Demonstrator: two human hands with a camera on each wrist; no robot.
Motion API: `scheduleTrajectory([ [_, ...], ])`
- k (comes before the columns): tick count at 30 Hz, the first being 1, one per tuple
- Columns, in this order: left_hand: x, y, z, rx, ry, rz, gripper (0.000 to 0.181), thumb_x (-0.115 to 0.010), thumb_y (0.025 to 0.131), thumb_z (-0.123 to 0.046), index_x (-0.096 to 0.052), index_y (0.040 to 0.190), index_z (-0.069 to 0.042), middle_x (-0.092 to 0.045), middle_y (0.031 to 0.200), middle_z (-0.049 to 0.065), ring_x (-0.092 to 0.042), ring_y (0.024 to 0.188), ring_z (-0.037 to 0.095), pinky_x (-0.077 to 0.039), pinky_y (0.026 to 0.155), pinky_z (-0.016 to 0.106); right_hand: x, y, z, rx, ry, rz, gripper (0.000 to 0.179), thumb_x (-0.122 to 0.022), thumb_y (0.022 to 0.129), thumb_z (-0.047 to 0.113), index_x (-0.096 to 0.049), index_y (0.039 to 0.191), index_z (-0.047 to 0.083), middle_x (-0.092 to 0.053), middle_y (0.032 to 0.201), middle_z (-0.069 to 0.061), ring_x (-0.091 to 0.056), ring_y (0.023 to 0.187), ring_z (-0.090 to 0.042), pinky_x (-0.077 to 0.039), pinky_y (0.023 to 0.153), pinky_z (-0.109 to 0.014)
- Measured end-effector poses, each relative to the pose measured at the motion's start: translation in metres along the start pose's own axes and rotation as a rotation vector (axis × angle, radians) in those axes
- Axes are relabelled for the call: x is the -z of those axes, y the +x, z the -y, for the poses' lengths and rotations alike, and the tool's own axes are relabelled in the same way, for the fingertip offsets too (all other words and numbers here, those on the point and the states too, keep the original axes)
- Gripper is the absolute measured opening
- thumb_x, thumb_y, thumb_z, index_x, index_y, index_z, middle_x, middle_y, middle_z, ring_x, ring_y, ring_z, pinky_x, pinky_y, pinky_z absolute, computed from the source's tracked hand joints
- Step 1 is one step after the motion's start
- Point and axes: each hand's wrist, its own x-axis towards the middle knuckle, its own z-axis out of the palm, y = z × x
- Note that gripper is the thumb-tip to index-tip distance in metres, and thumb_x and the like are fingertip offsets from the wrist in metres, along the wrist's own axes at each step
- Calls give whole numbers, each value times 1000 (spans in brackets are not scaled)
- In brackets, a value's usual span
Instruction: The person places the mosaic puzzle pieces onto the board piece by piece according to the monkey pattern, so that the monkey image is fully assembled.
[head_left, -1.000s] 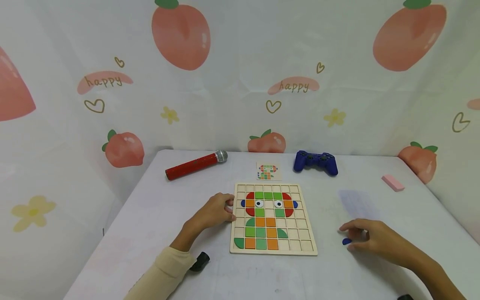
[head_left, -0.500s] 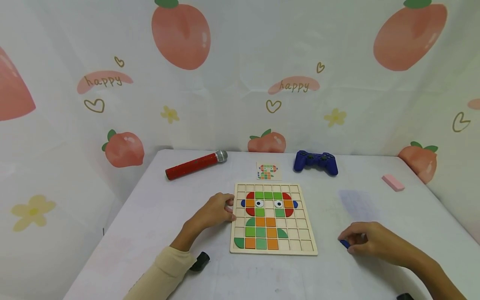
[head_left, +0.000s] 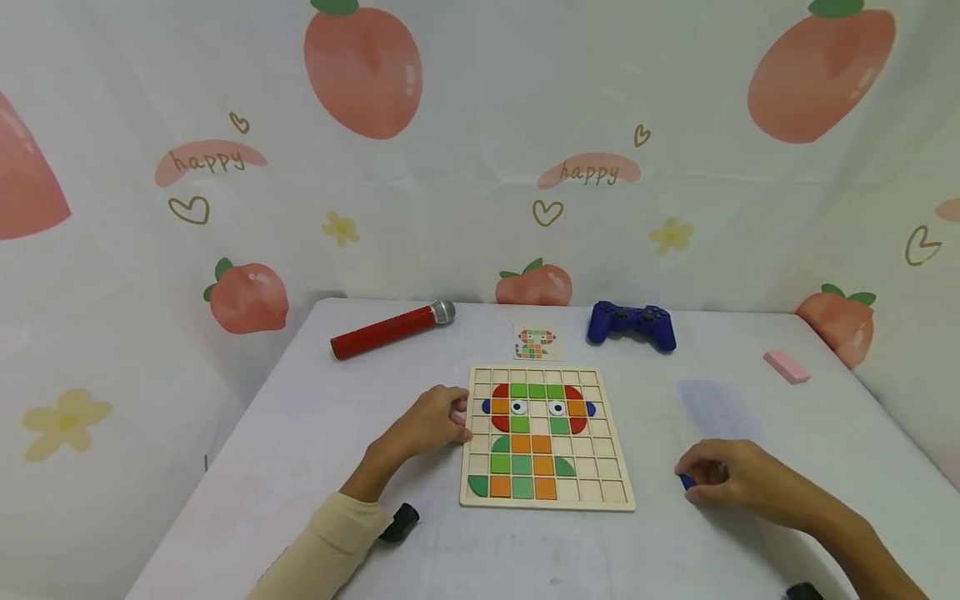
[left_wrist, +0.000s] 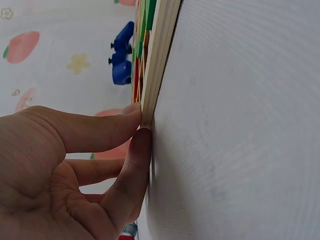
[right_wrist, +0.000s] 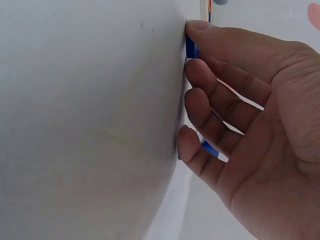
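On the table lies a square wooden grid board (head_left: 603,447). Red, green, orange and blue pieces plus two eye pieces (head_left: 557,407) form an animal figure in it. My left hand (head_left: 429,419) grips the board's left edge. In the left wrist view, its thumb and index fingertips meet at the pale board's side (left_wrist: 159,55). Right of the board, my right hand (head_left: 738,473) pinches a small blue half-round piece (head_left: 687,481) close over the table. The right wrist view has this blue piece (right_wrist: 191,47) between thumb and index fingertips, the other fingers loosely curled.
Behind the board lies a small pattern card (head_left: 538,342) with a similar figure. A red microphone (head_left: 390,331) is at back left, a blue game controller (head_left: 632,324) at back right. Farther right is a pink block (head_left: 786,366). A peach-print cloth (head_left: 450,208) hangs behind the table.
The right hand has closed its fingertips on the blue half-round piece, which lay flat on the table between them, and has tipped it up. The left hand and board have stayed put.
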Motion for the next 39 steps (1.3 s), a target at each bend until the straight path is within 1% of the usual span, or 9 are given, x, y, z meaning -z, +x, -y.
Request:
scheduleTrajectory([
  [6,1,-1,0,-4,11,-4,66,-87,85,-2,-58,144,8,-59,106,8,-59,93,18,-58,81,30,-3,10,8,7,-47,-29,20,-86,89,26,-76,105,18,-64,89,13,-54,80,2,-48,67,-23],
  [11,1,-1,0,-6,7,-3,66,-87,85,-2,-58,144,7,-59,106,8,-59,94,19,-58,82,30,-7,25,18,56,-56,-41,21,-87,88,28,-77,104,19,-65,91,15,-54,80,1,-46,67,-23],
  [15,0,0,0,-11,8,-2,66,-87,85,-2,-58,144,7,-59,107,8,-59,94,19,-58,82,30,-10,39,31,43,-49,-7,22,-86,88,30,-78,105,19,-64,90,14,-54,81,-3,-46,68,-23],
  [19,0,0,0,-16,1,-2,65,-87,85,-1,-59,143,8,-59,106,8,-59,94,19,-58,82,31,-14,56,42,56,-44,18,23,-86,89,31,-78,106,18,-64,90,13,-56,83,-5,-47,69,-24],
  [23,0,0,0,-16,0,-4,65,-87,85,-1,-59,143,8,-60,107,8,-59,94,19,-58,82,31,-21,72,54,64,-37,43,25,-85,90,33,-78,108,18,-67,95,12,-58,86,-7,-49,73,-24],
  [26,0,0,0,-17,0,-4,65,-87,85,0,-59,143,9,-60,107,8,-59,93,18,-57,81,30,-27,84,64,71,-32,67,21,-84,91,30,-79,108,19,-67,97,12,-58,89,-9,-49,75,-24],
  [31,1,0,-1,-31,0,-10,63,-87,83,2,-60,139,11,-61,106,8,-59,92,17,-55,81,31,-38,100,77,142,-54,82,15,-83,91,22,-80,106,19,-65,93,11,-57,88,-11,-48,76,-25],
  [34,2,0,-1,-30,2,-9,63,-87,83,2,-60,139,11,-61,106,7,-58,92,17,-54,80,30,-43,110,84,191,-64,87,15,-83,92,21,-81,106,18,-65,93,11,-56,87,-9,-47,76,-26],
  [39,2,0,-1,-24,0,-7,64,-87,83,2,-60,140,10,-61,107,7,-59,92,16,-54,81,30,-52,123,97,223,-44,111,17,-84,92,22,-81,107,16,-67,94,9,-57,86,-8,-49,76,-25],
])
